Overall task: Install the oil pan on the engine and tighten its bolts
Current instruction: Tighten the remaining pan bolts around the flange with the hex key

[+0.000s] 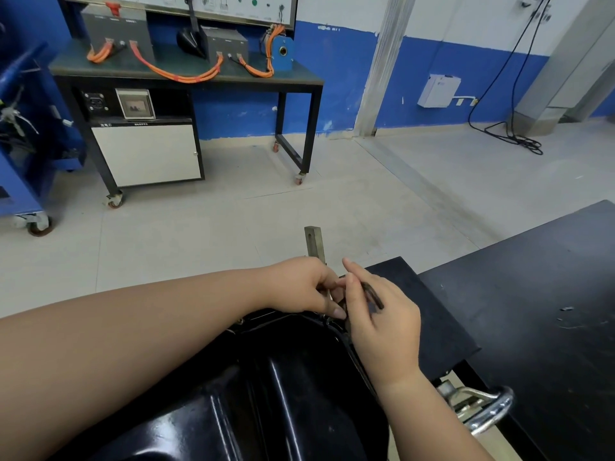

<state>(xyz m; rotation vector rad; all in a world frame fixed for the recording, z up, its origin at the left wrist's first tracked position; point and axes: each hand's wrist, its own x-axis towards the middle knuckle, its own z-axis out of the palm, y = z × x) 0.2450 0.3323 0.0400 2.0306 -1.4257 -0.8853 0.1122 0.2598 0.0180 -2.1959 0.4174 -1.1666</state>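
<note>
The glossy black oil pan (266, 387) fills the bottom centre, lying over the engine, which is hidden beneath it. My left hand (306, 286) reaches to the pan's far right corner, its fingers curled and pinching a small dark part at the flange; the part itself is mostly hidden. My right hand (382, 317) is beside it, fingers curled round a dark L-shaped hex key (372, 296) whose short end points down at the same corner. A grey slotted metal bracket (314, 242) stands upright just behind both hands.
A black workbench (532, 287) lies to the right. A chrome handle (482, 410) sticks out below my right forearm. Across the tiled floor stand a wheeled bench with orange cables (186, 74) and a blue cart (20, 144) at the left.
</note>
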